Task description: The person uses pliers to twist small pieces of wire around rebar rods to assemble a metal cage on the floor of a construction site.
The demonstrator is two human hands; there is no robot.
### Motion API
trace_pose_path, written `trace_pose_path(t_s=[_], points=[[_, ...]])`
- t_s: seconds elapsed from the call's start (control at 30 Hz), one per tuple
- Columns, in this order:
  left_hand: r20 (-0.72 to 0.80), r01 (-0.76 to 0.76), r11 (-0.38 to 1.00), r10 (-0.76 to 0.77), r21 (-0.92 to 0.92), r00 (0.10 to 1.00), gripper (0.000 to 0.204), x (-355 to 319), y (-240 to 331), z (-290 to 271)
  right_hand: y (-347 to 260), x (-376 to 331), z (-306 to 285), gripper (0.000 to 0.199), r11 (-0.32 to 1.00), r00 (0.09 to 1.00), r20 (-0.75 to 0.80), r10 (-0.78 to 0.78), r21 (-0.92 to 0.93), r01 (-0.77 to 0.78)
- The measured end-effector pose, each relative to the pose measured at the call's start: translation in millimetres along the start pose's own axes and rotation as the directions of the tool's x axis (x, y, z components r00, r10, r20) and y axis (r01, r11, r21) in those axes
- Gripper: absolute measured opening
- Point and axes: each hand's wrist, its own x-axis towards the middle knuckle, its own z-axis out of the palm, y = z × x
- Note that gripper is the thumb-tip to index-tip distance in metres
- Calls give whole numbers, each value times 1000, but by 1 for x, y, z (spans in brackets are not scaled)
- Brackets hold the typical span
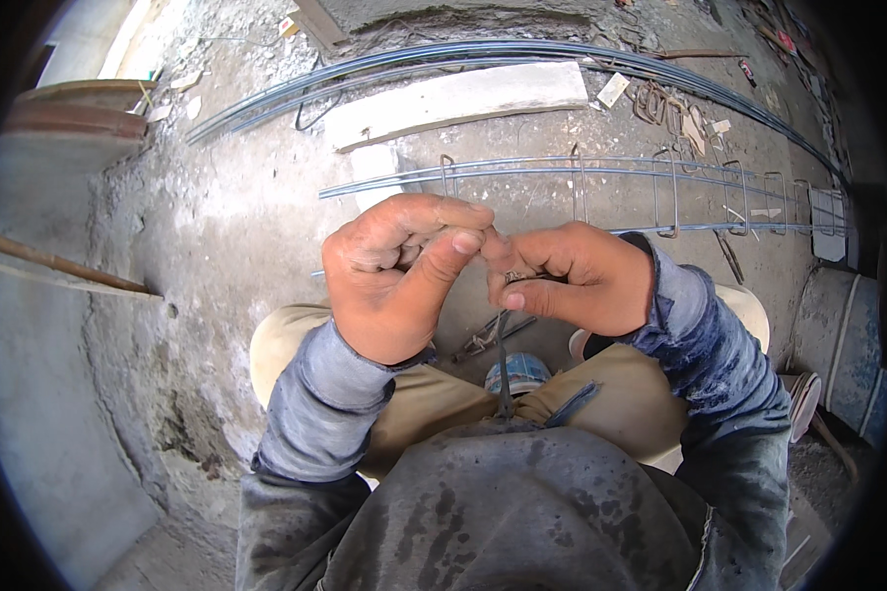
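Observation:
My two hands are raised together in front of my chest, fingertips nearly touching. My left hand (pixel 389 281) is closed in a pinch, thumb against index finger; whatever lies between them is too small to make out. My right hand (pixel 586 281) pinches as well, and a bit of something thin and dark, perhaps wire, shows at its fingertips. Below the hands a dark cord (pixel 504 369) runs down to my lap. Beyond them lies a rebar cage (pixel 542 169) of long bars with square stirrups, partly hidden by my hands.
A long white block (pixel 453 103) lies past the cage, with a bundle of steel bars (pixel 414 57) behind it. Bent rods (pixel 652 102) are heaped at the far right. Between my knees stands a blue-and-white bucket (pixel 517 371); a blue drum (pixel 843 345) is at right.

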Motion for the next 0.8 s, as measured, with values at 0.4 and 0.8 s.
trace_pose_path(t_s=[0.4, 0.8], points=[[-293, 150, 987, -162, -62, 942, 13, -9, 12, 15, 16, 14, 26, 18, 626, 794, -368, -483, -779, 20], [39, 17, 994, -21, 104, 999, 9, -6, 6, -1, 23, 9, -3, 23, 860, 977, 175, 121, 473, -191]])
